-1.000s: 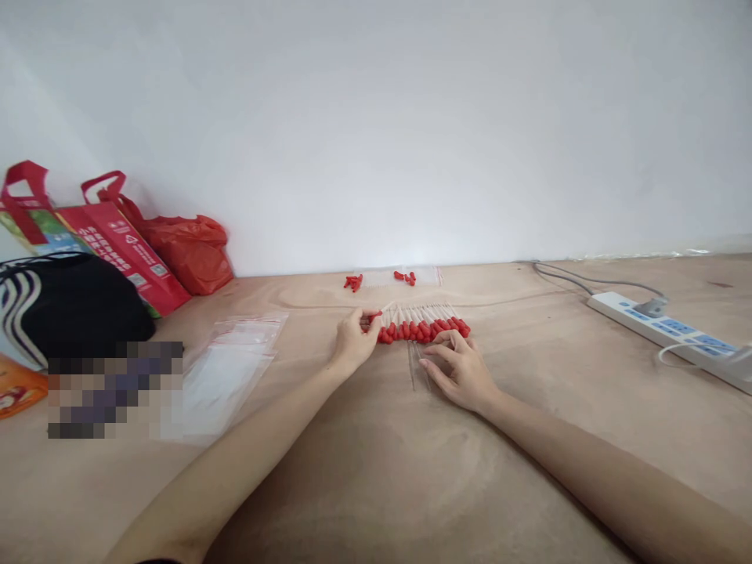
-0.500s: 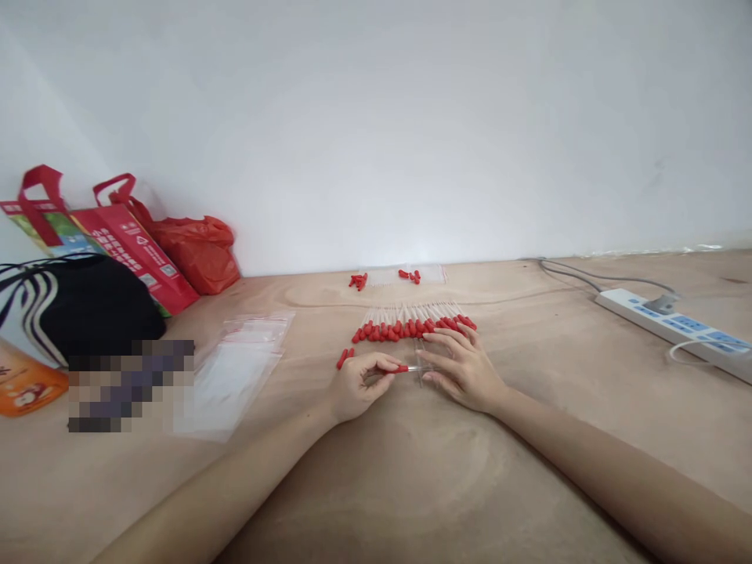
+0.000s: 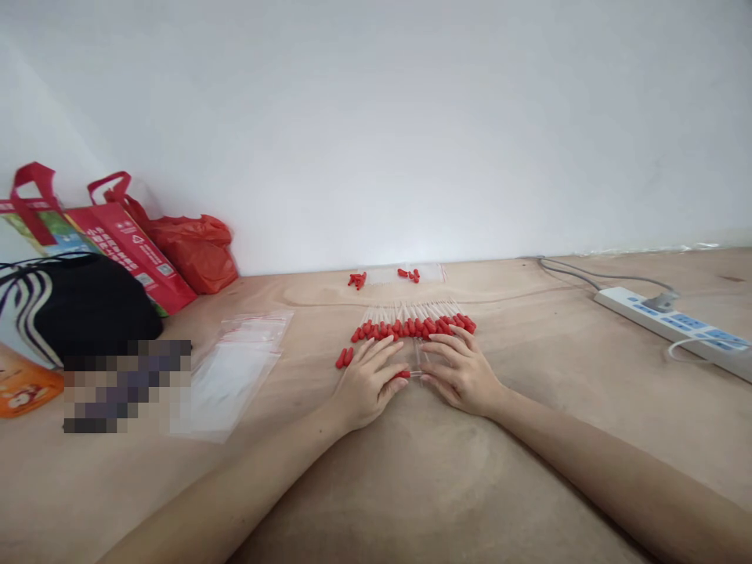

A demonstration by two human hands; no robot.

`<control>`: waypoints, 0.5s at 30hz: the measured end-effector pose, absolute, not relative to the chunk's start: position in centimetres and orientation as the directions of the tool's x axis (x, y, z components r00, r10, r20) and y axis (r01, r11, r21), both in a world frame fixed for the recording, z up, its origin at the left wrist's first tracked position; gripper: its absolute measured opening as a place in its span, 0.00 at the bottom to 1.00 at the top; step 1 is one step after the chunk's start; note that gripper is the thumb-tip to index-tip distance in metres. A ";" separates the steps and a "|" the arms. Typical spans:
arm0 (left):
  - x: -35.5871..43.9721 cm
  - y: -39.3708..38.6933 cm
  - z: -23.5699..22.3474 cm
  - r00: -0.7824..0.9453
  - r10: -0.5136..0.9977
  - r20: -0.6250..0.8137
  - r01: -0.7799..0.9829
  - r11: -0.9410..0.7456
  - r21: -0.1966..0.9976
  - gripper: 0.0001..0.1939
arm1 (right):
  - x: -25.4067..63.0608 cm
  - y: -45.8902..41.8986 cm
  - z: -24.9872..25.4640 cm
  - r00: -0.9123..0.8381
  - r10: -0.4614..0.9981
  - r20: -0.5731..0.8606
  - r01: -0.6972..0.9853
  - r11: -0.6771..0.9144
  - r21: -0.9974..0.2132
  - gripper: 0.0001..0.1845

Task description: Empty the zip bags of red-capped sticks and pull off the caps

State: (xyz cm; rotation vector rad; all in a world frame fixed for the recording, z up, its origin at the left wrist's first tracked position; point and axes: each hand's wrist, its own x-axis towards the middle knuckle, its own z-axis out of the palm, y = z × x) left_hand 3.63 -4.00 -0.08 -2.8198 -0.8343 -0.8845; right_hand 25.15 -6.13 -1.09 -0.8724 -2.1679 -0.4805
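Bent fingers of the left hand (image 3: 365, 389) pinched a red rubbery bulb (image 3: 403, 374) — smooth, on a thin clear tube (image 3: 416, 374) — between both hands. Right hand (image 3: 464, 372) arched, palm down; its grip was unclear.

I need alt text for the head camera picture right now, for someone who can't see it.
Two bare hands, left and right, meet over a clear, red-ended piece on a wooden table, just below a row of red-tipped clear sticks. Bags lie left, a power strip right.
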 end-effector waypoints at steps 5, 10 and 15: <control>3.7 -3.6 -0.4 0.704 0.470 0.533 0.517 -0.853 0.069 0.12 | 25.0 -6.2 -1.1 -0.516 0.379 0.768 0.686 0.720 0.105 0.07; 3.7 -3.7 -0.2 0.717 0.458 0.525 0.494 -0.866 0.080 0.11 | 24.9 -6.3 -1.0 -0.512 0.381 0.770 0.676 0.731 0.088 0.07; 3.8 -3.9 -0.2 0.722 0.410 0.558 0.461 -0.886 0.055 0.10 | 24.8 -6.1 -1.0 -0.544 0.406 0.734 0.672 0.734 0.093 0.10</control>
